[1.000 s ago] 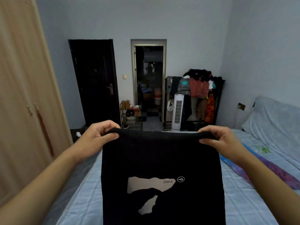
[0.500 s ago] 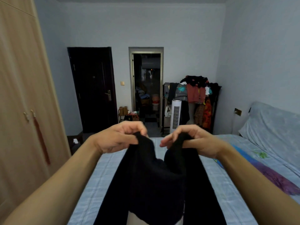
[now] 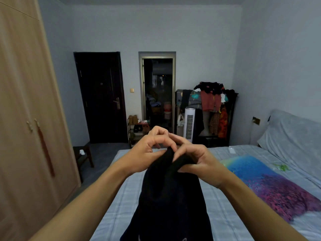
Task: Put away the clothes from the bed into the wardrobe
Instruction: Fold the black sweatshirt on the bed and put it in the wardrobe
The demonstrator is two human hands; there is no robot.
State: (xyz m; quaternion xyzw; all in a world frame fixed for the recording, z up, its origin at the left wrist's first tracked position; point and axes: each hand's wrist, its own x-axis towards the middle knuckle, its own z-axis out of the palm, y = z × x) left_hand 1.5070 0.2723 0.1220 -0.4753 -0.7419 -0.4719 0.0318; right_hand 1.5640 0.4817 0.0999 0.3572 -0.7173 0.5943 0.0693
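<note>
**A:** Head view, hands at centre. What are you holding?

**B:** Your left hand (image 3: pixel 149 150) and right hand (image 3: pixel 194 159) are meeting above the bed (image 3: pixel 121 206), touching each other. Both are pinching the top folds of the black garment (image 3: pixel 173 197) with curled fingers; its body is hanging down between your forearms, with the lowest part running out of view.

**A:** What could be going wrong here?

**B:** You are gathering two folds into one pinch, so a layer could be slipping free as you pass it from one hand to the other, and the fold would be falling open. The hanging tail could also be dragging across the bed as you turn.

**A:** Where is the open room?

**B:** The wardrobe (image 3: pixel 26 119) is standing on your left with its doors closed, so you are needing a free hand for the handles (image 3: pixel 33 125). Between it and the bed's left edge a floor strip is running, partly taken up by a small dark stool (image 3: pixel 83 155). On the right, a colourful blanket (image 3: pixel 271 183) is lying on the bed.
</note>
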